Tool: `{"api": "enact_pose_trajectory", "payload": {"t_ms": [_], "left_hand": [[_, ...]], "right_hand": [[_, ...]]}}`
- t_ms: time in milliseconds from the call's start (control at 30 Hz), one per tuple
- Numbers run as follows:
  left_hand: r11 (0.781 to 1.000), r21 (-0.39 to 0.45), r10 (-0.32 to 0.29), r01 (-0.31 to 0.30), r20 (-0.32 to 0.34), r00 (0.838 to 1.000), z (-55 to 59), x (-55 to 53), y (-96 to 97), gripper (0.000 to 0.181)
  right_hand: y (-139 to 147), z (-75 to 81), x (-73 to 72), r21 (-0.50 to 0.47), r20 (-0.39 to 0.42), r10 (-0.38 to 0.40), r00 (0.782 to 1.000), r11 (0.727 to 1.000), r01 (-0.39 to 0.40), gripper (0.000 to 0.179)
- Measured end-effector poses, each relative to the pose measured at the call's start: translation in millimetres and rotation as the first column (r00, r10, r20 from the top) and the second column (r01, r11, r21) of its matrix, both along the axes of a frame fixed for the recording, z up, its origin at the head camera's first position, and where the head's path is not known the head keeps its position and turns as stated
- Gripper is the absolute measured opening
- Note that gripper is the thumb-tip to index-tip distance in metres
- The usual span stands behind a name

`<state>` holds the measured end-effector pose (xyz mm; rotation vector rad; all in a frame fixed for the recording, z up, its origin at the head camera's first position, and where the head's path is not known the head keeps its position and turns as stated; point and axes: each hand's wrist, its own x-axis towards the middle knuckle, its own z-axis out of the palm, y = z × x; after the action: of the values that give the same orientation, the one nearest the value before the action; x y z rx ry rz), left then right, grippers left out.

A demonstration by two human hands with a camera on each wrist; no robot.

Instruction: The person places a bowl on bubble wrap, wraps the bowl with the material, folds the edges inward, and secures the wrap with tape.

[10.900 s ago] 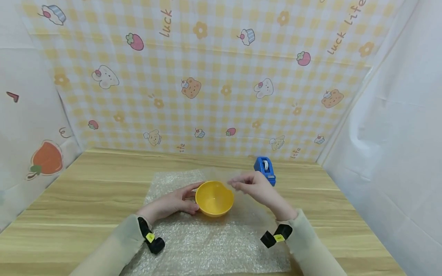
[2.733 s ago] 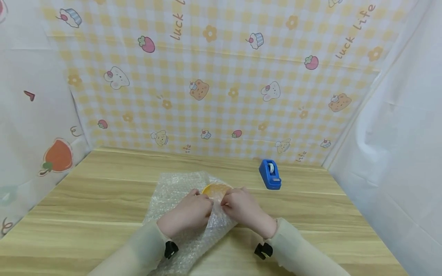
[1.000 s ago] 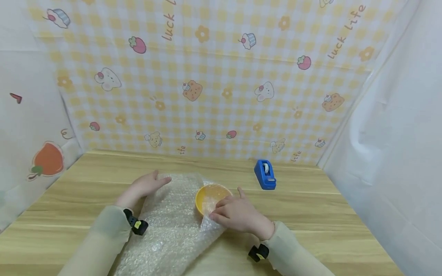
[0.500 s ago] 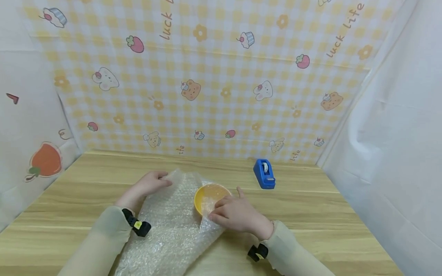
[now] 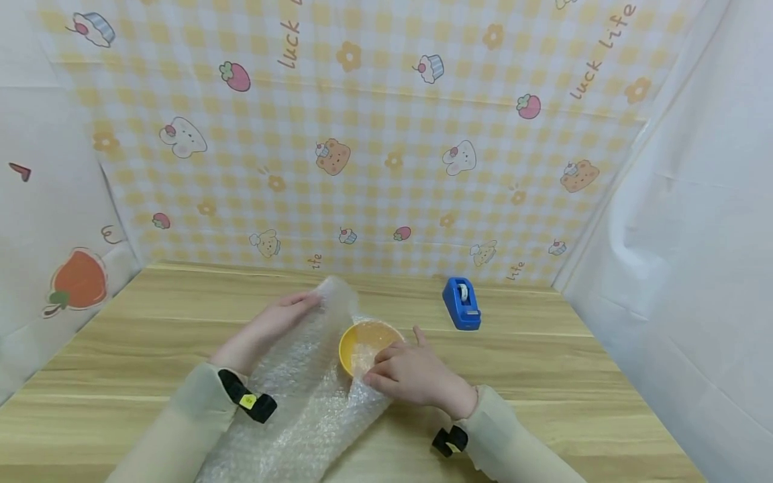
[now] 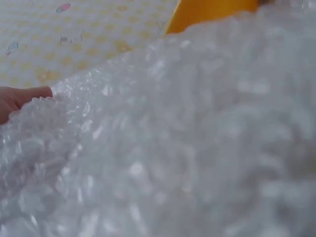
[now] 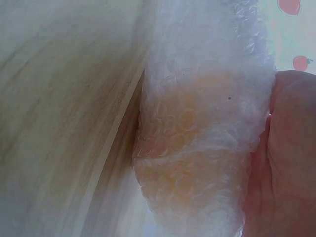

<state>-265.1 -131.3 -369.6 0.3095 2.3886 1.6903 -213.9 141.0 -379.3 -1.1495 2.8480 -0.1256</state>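
Observation:
A yellow bowl sits on a sheet of bubble wrap, whose right part is folded up over the rim and into the bowl. My right hand holds that folded part at the bowl's right side, fingers curled over the rim. In the right wrist view the bowl shows faintly through the bubble wrap, beside the palm. To the left, my left hand grips the far left edge of the sheet, lifted and tilted toward the bowl. The raised bubble wrap fills most of the left wrist view.
A blue tape dispenser with a roll of tape stands at the back right of the wooden table. Behind the table hangs a yellow checked cloth, with white cloths at both sides.
Earlier the bowl stood uncovered on the flat sheet; the right part now lies folded into it. Over the last second my left hand has taken the left edge and raised it rightward.

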Motion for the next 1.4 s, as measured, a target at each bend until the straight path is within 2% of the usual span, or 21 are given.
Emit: {"api": "enact_pose_trajectory", "payload": {"t_ms": [200, 400, 467, 600, 700, 900, 1133, 1400], "left_hand": [[0.990, 0.046, -0.132, 0.132, -0.019, 0.991, 2.8, 12.4, 14.8, 0.057], [0.971, 0.003, -0.239, 0.240, -0.055, 0.969, -1.4, 19.4, 27.1, 0.057], [0.957, -0.028, -0.289, 0.287, -0.079, 0.954, -4.0, 20.6, 30.2, 0.056], [0.915, -0.079, -0.402, 0.395, -0.127, 0.907, -9.0, 22.2, 36.2, 0.050], [0.887, -0.130, -0.460, 0.443, -0.159, 0.874, -12.5, 22.4, 39.8, 0.048], [0.861, -0.260, -0.492, 0.437, -0.209, 0.845, -16.3, 21.7, 45.6, 0.047], [0.825, -0.398, -0.511, 0.400, -0.225, 0.830, -15.0, 24.1, 50.0, 0.040], [0.762, -0.579, -0.517, 0.290, -0.275, 0.810, -14.0, 30.4, 58.9, 0.040]], "right_hand": [[1, -0.1, -0.2, 0.003, 0.003, 0.000, 1.000, 1.000, 0.000, 0.047], [0, -0.4, -0.4, 0.002, 0.009, -0.003, 1.000, 1.000, 0.003, 0.047], [0, -0.9, -0.7, -0.003, 0.013, -0.003, 1.000, 1.000, 0.003, 0.046], [-1, -2.6, -1.7, -0.022, 0.018, 0.001, 1.000, 1.000, 0.000, 0.045], [-1, -3.9, -2.7, -0.032, 0.016, 0.004, 1.000, 0.999, -0.003, 0.045], [-2, -5.0, -3.6, -0.034, 0.009, 0.006, 1.000, 0.999, -0.005, 0.046], [-2, -1.6, -0.8, -0.021, 0.005, 0.008, 1.000, 1.000, -0.008, 0.049], [2, 3.6, -2.1, -0.018, 0.049, 0.022, 0.999, 1.000, -0.021, 0.050]]}}
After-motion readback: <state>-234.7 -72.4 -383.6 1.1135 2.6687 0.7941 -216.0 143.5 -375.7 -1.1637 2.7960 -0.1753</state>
